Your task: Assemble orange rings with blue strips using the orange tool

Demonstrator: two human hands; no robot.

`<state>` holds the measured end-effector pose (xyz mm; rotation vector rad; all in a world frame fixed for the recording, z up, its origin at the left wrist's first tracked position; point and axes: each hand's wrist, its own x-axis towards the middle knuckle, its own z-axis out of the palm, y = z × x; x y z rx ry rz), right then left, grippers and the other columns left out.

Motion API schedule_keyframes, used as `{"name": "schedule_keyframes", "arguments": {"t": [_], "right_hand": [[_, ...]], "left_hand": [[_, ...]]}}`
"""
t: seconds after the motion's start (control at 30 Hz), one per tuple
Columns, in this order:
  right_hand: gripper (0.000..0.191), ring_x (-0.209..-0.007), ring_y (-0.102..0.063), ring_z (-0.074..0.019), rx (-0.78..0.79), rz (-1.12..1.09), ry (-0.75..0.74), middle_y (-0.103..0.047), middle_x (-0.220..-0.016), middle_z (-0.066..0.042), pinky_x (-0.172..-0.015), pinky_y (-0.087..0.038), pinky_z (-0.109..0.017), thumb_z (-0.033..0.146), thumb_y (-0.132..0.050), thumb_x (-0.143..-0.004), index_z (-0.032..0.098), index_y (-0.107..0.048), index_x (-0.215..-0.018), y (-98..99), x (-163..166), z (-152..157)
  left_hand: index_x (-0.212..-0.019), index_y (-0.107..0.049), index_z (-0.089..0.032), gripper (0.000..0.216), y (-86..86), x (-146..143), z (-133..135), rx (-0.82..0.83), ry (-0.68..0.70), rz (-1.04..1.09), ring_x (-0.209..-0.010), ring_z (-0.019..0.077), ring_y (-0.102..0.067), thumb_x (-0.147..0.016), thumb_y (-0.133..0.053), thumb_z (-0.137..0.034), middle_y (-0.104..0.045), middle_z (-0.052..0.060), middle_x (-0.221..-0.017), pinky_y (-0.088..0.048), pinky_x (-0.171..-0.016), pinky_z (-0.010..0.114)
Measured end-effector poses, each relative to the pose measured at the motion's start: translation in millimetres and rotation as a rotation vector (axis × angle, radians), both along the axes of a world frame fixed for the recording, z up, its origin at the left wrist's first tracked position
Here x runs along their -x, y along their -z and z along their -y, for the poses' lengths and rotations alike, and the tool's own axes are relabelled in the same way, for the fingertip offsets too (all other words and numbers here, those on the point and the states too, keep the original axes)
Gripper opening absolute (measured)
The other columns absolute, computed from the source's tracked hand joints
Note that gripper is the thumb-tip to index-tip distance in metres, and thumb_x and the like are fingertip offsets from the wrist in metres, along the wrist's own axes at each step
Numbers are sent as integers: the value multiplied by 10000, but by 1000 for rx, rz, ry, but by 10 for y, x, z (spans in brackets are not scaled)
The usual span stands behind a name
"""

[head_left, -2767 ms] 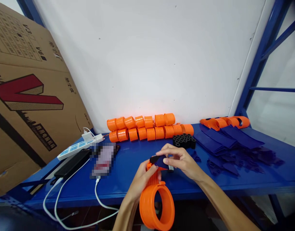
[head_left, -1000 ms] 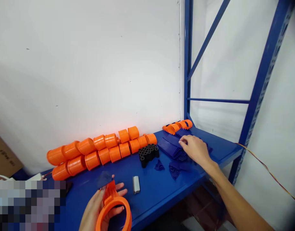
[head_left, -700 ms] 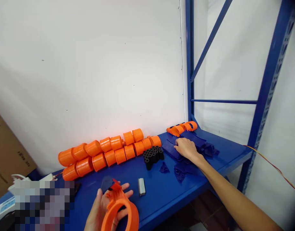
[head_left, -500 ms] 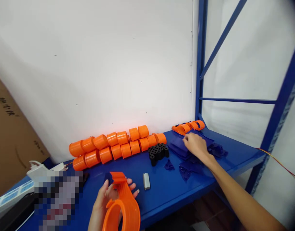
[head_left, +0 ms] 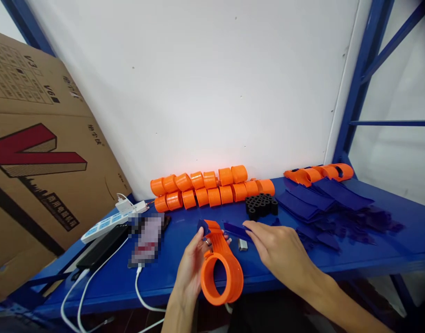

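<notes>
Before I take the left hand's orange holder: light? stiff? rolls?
Probably light: the holder has a wide open ring. Likely stiff: the ring juts past the left hand unbent. Might rock, hardly roll: the neck breaks its round outline.

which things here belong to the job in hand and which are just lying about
Likely in the job:
orange ringed piece, in the left hand
blue strip, in the right hand
blue sheets, same colour
rows of orange rings, like the held piece
black tubes, perhaps

Seemingly just lying about:
cardboard box
power strip
black device
pixelated phone-like thing
</notes>
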<state>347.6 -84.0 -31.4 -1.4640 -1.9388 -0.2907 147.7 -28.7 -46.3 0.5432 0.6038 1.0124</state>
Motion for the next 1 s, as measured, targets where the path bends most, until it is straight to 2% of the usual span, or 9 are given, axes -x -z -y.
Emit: {"name": "schedule_keyframes", "arguments": {"t": [0.2,0.3,0.43,0.6,0.73,1.0], "right_hand": [[318,-729,-721,-197,-15,51,-15,-760,-968,-68,-600,-469,-268,118,-415,-948,183,-664,-1134,71,47,-38],[315,-674,-696,-181,-3,75,-14,-752,-867,-53,-579,-431,-261,121,-413,-943,185,-656,-1132,59,51,-21],[251,-649,-669,-198,69,176,71,-694,-712,-34,-524,-352,-267,99,-467,-885,189,-666,-1009,-60,118,15],[188,-633,-676,-221,160,320,68,-680,-673,-39,-469,-249,-289,77,-497,-858,199,-640,-860,-304,271,36],[219,-678,-682,-216,161,327,35,-692,-708,-33,-477,-257,-294,23,-503,-841,195,-634,-870,-364,343,30],[332,-696,-671,-194,53,367,-1,-706,-745,-30,-502,-334,-289,11,-558,-809,160,-641,-1094,-198,353,19]], "left_hand": [[-949,-683,-108,299,-26,-11,19,26,7,-65,-827,295,-743,-823,-680,-379,-754,137,-815,-589,-752,382],[-904,-681,-134,246,-38,-30,37,3,-29,-85,-825,295,-743,-788,-722,-347,-754,127,-807,-586,-745,378],[-809,-664,-148,152,-29,-66,53,-58,-85,-91,-799,269,-744,-764,-749,-266,-753,100,-795,-580,-744,361],[-873,-664,-157,130,9,-93,60,-162,-111,-86,-809,238,-736,-778,-735,-211,-758,70,-808,-569,-740,331],[-868,-642,-173,139,25,-88,60,-162,-142,-88,-754,214,-732,-777,-737,-218,-739,24,-733,-564,-733,322],[-882,-616,-167,233,21,-95,59,-149,-185,-96,-687,197,-716,-725,-782,-214,-739,32,-772,-549,-726,325]]}}
